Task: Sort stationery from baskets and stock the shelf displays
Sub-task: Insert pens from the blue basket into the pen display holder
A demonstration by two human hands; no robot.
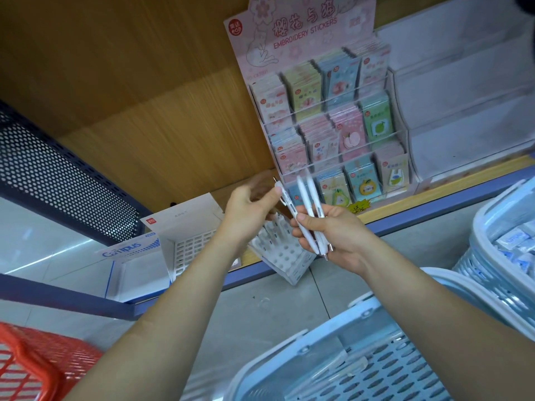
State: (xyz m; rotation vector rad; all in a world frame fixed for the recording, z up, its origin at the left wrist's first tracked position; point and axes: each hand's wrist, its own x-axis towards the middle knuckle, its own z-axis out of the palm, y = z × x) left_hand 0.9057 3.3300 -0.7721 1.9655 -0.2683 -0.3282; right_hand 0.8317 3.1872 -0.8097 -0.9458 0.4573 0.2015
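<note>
My right hand [330,235] grips a small bunch of white pens [311,209], their tips pointing down past my palm. My left hand [249,206] pinches the upper end of one more white pen [285,199] beside that bunch. Both hands hover just above a white pen display box [282,253] with rows of holes, which stands tilted on the shelf edge and holds several pens. Part of the box is hidden behind my left wrist.
A pink embroidery sticker display [333,125] stands on the wooden shelf [162,131] behind my hands. A white Campus box [130,264] and an empty slotted tray [188,250] sit at left. A blue basket [362,363] lies below, another filled basket [509,256] at right, a red basket [31,363] bottom left.
</note>
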